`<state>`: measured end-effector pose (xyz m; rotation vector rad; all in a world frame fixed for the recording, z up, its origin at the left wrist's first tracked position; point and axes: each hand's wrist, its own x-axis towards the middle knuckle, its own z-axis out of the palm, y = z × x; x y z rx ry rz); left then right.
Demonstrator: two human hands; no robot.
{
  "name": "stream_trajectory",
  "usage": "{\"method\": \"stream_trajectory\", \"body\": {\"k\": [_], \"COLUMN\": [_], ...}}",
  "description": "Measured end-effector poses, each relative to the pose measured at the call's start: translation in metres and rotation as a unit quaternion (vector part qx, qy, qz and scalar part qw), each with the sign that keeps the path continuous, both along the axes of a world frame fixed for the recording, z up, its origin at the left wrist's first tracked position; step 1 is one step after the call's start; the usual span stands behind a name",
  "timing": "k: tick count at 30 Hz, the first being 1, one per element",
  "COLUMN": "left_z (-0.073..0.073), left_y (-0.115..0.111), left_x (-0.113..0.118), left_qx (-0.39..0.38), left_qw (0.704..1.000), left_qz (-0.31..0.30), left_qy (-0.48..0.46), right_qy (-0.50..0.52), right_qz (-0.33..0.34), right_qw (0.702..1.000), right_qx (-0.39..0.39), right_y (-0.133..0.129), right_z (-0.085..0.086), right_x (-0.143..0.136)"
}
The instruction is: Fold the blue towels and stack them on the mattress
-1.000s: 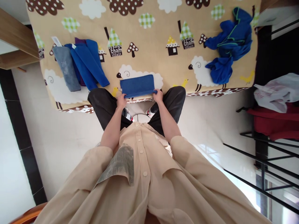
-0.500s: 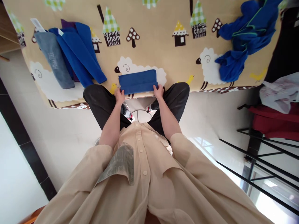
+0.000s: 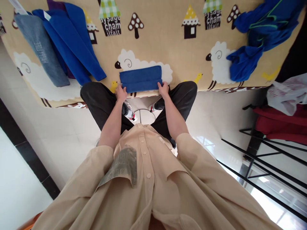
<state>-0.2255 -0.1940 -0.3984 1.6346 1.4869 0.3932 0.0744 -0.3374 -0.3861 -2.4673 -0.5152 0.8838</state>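
A flat, folded rectangle of dark blue fabric (image 3: pixel 141 79) lies near the close edge of a beige cloth printed with sheep, houses and mushrooms (image 3: pixel 163 35), covering part of one sheep. The left hand (image 3: pixel 121 93) grips its near left corner and the right hand (image 3: pixel 163 88) its right end near the close edge, thumbs and fingers closed on the fabric. Black-trousered knees (image 3: pixel 96 95) flank the hands, with white and red shoes (image 3: pixel 130 114) below. To the left lie a folded grey-blue garment with pale lettering (image 3: pixel 40 48) and, beside it, folded bright blue fabric (image 3: pixel 72 41), with purple fabric (image 3: pixel 55 5) showing behind. Well apart on the right sits a crumpled blue garment with green trim (image 3: pixel 261 35). Beyond the cloth's right edge, a white plastic bag (image 3: pixel 285 94) rests against dark red fabric (image 3: pixel 275 123), near black metal bars (image 3: pixel 263 159).
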Motion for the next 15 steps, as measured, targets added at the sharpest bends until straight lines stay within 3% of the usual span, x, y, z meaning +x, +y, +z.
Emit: {"method": "stream_trajectory", "body": {"k": [4, 8, 11, 15], "left_z": [0.023, 0.054, 0.072, 0.075], "left_y": [-0.012, -0.021, -0.023, -0.023], "left_x": [0.001, -0.002, -0.003, 0.000], "left_qx": [-0.005, 0.042, 0.098, 0.081], "left_qw": [0.999, 0.995, 0.982, 0.964], "left_qz": [0.022, -0.039, -0.135, -0.248], "left_qy": [0.043, 0.087, 0.084, 0.054], "right_qy": [0.008, -0.078, -0.181, -0.175], "right_qz": [-0.017, 0.006, 0.089, 0.228], "right_qw": [0.999, 0.996, 0.976, 0.951], "right_qx": [0.041, 0.043, 0.082, 0.113], "right_y": [-0.001, -0.006, -0.009, -0.006], "right_z": [0.009, 0.028, 0.043, 0.053], "right_x": [-0.001, -0.015, -0.028, -0.041]}}
